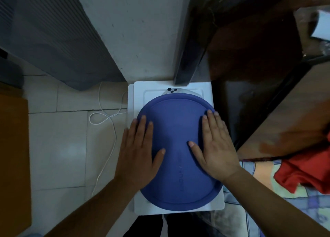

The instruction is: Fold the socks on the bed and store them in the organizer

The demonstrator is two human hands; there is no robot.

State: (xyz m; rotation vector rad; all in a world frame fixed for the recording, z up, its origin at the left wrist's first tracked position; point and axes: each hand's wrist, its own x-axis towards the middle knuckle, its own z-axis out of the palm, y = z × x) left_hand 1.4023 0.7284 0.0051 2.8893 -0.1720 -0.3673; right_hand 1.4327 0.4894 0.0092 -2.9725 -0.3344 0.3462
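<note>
A round blue lid (176, 129) lies on top of a white square box (137, 97) standing on the floor in front of me. My left hand (139, 151) rests flat on the lid's left side with fingers straight. My right hand (214, 143) presses flat on the lid's right side, fingers spread. No socks are visible. The bed (267, 192) with a patterned sheet shows at the lower right.
A red cloth (307, 170) lies on the bed at right. A dark wooden headboard (241, 49) rises behind the box. A white cable (107, 118) loops on the tiled floor at left. A grey appliance (53, 40) stands at upper left, an orange-brown panel (14, 156) at far left.
</note>
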